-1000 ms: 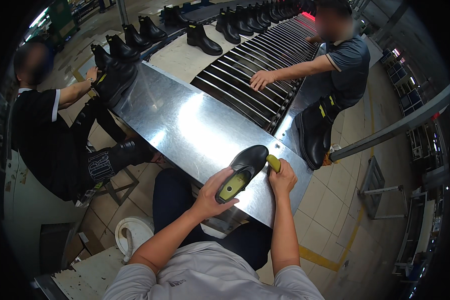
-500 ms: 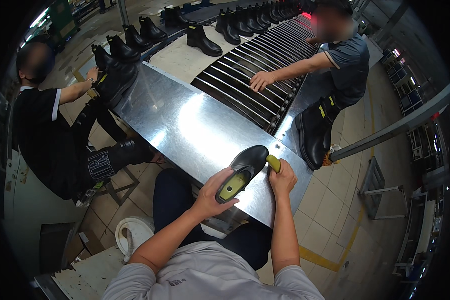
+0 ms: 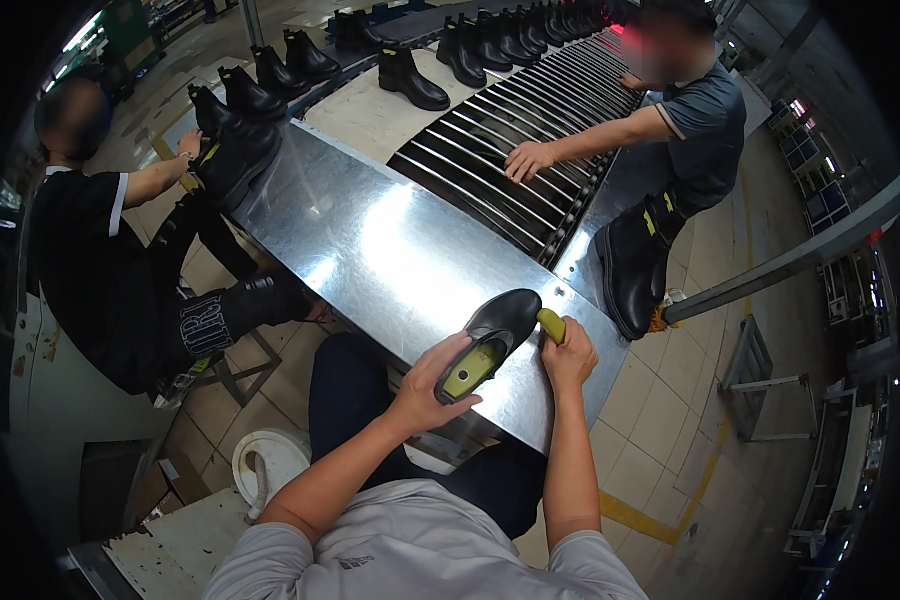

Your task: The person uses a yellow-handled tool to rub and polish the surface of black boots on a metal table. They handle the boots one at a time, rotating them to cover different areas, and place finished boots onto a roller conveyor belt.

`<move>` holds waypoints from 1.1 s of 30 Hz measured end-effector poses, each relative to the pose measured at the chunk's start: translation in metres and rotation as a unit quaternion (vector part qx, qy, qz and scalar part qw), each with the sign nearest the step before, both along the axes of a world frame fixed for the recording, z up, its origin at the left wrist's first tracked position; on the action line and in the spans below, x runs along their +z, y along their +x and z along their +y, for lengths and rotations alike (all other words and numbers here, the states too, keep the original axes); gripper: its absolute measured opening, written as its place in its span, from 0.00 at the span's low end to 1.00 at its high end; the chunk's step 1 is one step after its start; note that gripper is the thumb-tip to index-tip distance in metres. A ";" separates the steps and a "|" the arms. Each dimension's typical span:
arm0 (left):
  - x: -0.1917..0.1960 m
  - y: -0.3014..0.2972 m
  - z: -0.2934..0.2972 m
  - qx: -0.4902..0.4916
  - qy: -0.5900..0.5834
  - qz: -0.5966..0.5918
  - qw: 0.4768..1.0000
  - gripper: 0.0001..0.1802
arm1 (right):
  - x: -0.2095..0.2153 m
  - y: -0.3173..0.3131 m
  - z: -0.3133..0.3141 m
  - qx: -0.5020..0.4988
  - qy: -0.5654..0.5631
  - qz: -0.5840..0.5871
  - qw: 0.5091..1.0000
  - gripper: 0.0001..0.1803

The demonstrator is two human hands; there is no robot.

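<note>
My left hand (image 3: 431, 385) is wrapped round the heel end of a black ankle boot (image 3: 511, 313). The boot's toe points away from me, and its opening shows a yellow-green inside with a dark round spot. To the right of the toe, my right hand (image 3: 572, 357) is closed on a yellow-green piece with a rounded end (image 3: 551, 325). Much of that piece is hidden in the fist, so its kind is unclear. Boot and piece are over the near end of a shiny metal table (image 3: 340, 215).
Beyond the tabletop runs a roller conveyor (image 3: 500, 130). Black boots (image 3: 410, 80) stand in rows behind it, with more boots (image 3: 228, 160) at the left and a pair (image 3: 625, 270) at the right edge. One co-worker (image 3: 90, 240) sits left; another (image 3: 695, 130) reaches over the rollers.
The whole view has shifted slightly. Both hands keep their grips, and the boot and the yellow-green piece stay almost where they were relative to the table.
</note>
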State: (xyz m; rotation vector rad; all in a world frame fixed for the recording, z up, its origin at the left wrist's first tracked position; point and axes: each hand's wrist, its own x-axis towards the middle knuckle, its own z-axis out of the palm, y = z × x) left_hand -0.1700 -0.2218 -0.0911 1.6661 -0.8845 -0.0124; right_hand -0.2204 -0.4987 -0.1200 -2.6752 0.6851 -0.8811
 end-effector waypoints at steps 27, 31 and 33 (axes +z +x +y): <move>-0.006 0.000 -0.001 -0.003 0.001 0.009 1.000 0.49 | -0.004 0.000 -0.003 -0.008 0.011 0.008 1.000 0.14; -0.006 0.006 0.003 -0.026 0.013 0.007 1.000 0.49 | 0.009 0.006 -0.004 -0.045 0.083 0.061 0.994 0.13; -0.013 0.016 -0.003 -0.067 -0.006 0.014 0.998 0.49 | 0.018 0.003 -0.030 -0.032 0.276 0.002 0.961 0.19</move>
